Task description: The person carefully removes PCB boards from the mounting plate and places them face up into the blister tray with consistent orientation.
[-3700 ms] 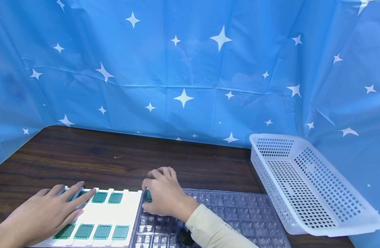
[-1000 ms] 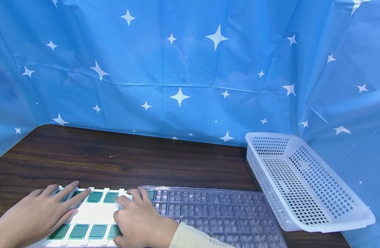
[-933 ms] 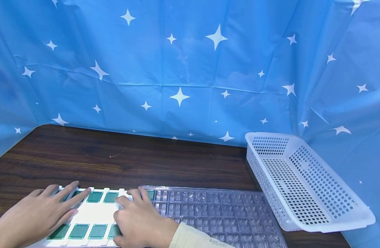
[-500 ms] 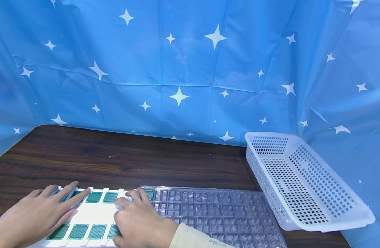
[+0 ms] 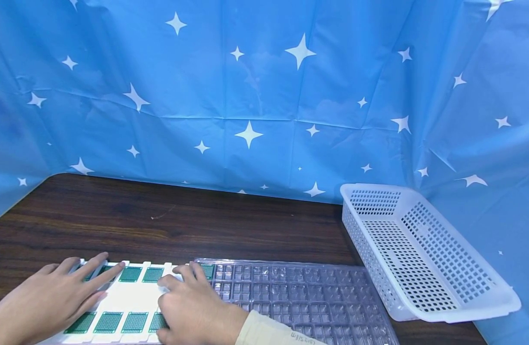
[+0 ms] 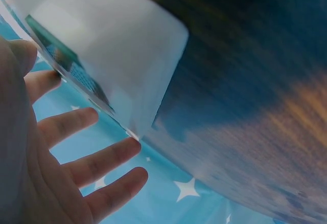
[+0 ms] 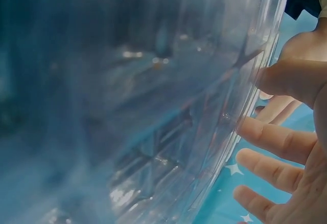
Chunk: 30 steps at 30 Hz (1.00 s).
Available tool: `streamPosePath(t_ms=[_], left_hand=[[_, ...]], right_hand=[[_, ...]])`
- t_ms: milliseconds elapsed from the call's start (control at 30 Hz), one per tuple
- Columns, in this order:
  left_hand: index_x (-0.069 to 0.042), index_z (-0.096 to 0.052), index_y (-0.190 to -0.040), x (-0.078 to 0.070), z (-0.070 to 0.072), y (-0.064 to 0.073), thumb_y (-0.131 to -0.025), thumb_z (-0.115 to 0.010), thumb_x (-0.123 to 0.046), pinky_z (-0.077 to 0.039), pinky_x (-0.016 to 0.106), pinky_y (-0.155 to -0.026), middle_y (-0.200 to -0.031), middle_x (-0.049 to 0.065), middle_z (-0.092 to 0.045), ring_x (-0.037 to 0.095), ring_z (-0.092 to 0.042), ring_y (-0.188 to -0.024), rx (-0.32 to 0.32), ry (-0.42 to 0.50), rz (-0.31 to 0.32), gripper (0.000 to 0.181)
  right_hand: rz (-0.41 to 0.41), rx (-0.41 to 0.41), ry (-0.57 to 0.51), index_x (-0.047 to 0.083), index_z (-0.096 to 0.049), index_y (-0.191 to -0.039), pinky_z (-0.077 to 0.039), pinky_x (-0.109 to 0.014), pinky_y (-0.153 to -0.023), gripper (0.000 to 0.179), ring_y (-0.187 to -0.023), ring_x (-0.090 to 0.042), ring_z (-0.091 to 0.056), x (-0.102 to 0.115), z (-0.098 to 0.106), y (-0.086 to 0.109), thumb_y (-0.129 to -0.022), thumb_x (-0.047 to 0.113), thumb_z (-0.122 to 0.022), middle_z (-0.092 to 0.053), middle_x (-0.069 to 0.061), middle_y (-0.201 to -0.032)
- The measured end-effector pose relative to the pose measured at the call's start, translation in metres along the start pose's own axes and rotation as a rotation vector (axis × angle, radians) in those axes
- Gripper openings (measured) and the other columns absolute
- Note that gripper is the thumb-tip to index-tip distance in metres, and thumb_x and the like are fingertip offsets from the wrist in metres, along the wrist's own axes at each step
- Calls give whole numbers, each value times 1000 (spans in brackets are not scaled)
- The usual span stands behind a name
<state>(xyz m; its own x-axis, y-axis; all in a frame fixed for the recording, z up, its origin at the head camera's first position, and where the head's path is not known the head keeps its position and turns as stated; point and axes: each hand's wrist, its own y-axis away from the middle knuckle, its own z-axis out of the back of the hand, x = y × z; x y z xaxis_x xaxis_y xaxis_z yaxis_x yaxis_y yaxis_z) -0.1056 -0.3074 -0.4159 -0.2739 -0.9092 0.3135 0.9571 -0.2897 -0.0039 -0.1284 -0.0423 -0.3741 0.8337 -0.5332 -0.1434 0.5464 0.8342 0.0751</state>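
Two rows of green perforated circuit boards (image 5: 135,322) sit in a white tray (image 5: 132,296) at the front left. My left hand (image 5: 59,297) rests over the tray's left part with fingers spread, covering some boards at the back. Over the tray's right end lies my right hand (image 5: 191,304), its fingers loosely bent and reaching the seam with a clear plastic tray (image 5: 290,290). One green board (image 5: 207,271) lies in the clear tray's back left compartment. In the right wrist view the fingers (image 7: 276,139) are relaxed beside the clear tray's edge.
A white perforated basket (image 5: 415,258) stands at the right, close to the clear tray's right end. Dark wooden tabletop (image 5: 229,225) stretches behind the trays. A blue curtain (image 5: 264,96) with white stars hangs along the back and sides.
Since the oldest frame my right hand has moved left and toward me, off the board in the clear tray's corner and onto the white tray's right end. The left hand has stayed put.
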Motion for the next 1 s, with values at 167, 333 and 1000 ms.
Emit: streamPosePath(t_ms=[167, 333, 1000], left_hand=[[-25, -53, -140, 0, 0, 0, -91, -59, -56, -54, 55, -78, -137, 13, -58, 36, -64, -103, -5, -5, -1, 59], [-25, -53, -140, 0, -1, 0, -91, -59, -56, -53, 57, -78, -137, 13, -58, 37, -64, -103, -2, 0, 2, 59], [-25, -54, -140, 0, -1, 0, -91, -59, -57, -54, 56, -76, -135, 14, -59, 36, -64, -99, -17, -11, -6, 58]], right_hand=[[4, -14, 11, 35, -68, -79, -32, -45, -118, 21, -139, -17, -37, 0, 0, 1, -85, 55, -65, -47, 17, -143], [10, -14, 5, 35, -65, -73, -31, -42, -117, 22, -138, -16, -38, 0, 0, 1, -85, 54, -65, -48, 17, -142], [27, -16, -23, 32, -69, -77, -32, -47, -117, 21, -138, -18, -38, -4, 5, 1, -85, 51, -65, -50, 15, -142]])
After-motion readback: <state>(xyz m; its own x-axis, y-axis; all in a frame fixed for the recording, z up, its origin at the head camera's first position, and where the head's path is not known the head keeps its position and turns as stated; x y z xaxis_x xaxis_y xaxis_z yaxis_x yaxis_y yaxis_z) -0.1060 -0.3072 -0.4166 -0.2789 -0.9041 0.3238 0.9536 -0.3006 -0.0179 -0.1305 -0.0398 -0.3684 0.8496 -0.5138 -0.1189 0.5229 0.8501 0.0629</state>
